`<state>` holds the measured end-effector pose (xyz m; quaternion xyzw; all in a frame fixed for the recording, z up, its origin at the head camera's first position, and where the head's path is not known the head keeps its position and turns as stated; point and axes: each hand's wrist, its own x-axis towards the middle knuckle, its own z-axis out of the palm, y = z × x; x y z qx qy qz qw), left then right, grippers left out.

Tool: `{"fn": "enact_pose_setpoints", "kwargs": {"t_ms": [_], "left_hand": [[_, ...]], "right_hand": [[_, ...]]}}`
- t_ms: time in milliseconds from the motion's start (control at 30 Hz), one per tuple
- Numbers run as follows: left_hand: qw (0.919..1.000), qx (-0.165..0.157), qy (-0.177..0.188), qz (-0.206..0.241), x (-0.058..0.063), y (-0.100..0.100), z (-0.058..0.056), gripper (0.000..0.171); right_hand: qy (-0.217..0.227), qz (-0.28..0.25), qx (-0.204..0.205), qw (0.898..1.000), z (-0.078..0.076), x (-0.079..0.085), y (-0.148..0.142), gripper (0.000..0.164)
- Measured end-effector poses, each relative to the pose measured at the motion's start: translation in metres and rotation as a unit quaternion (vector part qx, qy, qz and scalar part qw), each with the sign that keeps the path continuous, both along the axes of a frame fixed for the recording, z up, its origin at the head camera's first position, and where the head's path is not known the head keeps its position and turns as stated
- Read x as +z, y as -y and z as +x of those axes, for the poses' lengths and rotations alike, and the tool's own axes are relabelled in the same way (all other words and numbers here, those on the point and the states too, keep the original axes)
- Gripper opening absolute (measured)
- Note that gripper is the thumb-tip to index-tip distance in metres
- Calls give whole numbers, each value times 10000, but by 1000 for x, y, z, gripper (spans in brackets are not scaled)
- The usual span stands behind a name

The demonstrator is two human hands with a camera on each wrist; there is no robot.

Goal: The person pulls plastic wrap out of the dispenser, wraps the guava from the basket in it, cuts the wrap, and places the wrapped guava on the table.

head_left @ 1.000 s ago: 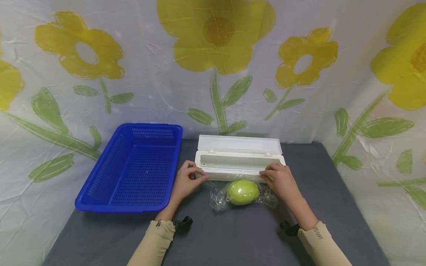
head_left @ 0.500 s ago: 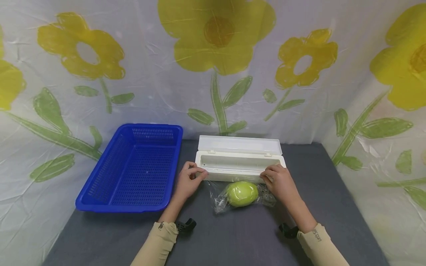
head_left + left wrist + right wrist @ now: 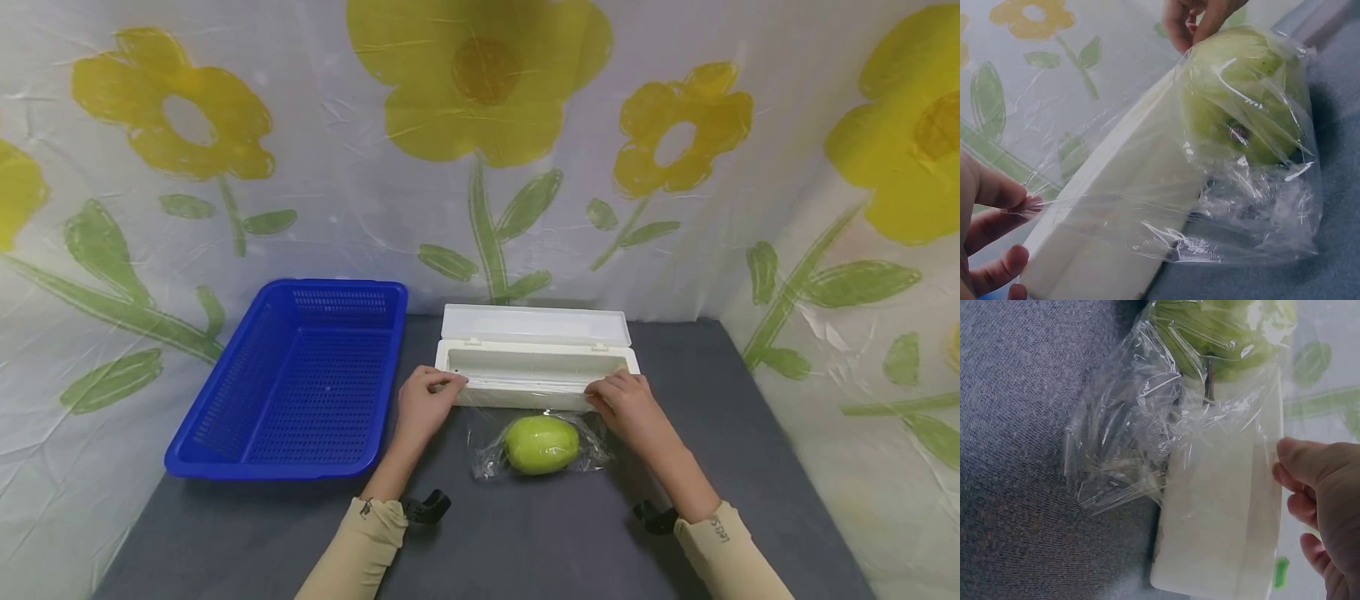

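Observation:
A yellow-green, oval melon (image 3: 542, 445) lies wrapped in clear cling film (image 3: 1260, 194) on the table, just in front of a long white film dispenser box (image 3: 517, 396). The box's lid (image 3: 536, 325) is tipped back. From the melon, film stretches to the box's front edge. My left hand (image 3: 426, 404) pinches the gathered film between thumb and forefinger near the box's left front corner. At the other end, my right hand (image 3: 628, 410) pinches the film with thumb and forefinger by the front edge. In the right wrist view, crumpled film (image 3: 1141, 412) bunches beside the melon's dark stem.
A blue perforated plastic basket (image 3: 174, 450) stands on the left of the dark grey table (image 3: 525, 542), close to my left forearm. Behind the table and along its sides hangs a white curtain (image 3: 322, 200) with yellow flowers.
The melon has shifted slightly toward me, and more film shows between it and the box. Both hands stay near the box's front corners, still pinching the film.

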<state>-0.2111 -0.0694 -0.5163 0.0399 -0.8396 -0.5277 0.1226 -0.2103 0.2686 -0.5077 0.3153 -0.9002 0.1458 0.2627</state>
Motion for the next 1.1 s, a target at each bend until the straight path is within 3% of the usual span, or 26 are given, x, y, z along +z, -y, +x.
{"fn": "enact_pose_setpoints", "kwargs": {"t_ms": [200,433,667,900,1100], "left_hand": [[9999,164,-19,-13,0,-1,0,15],[9994,98,31,339,1,1,2,11],[9993,46,100,369,7,3,1,12],[9992,-187,-29,359,13,5,-1,11],[9889,-630,525,1238,16,9,-2,19]], "right_hand": [[174,111,155,9997,-1,2,-3,17],[762,360,-320,9959,5,9,-13,15],[1181,396,-547,9907,8,17,-18,11],[734,106,-545,9958,8,21,-22,11],[738,-215,-489,9958,10,26,-30,12]]}}
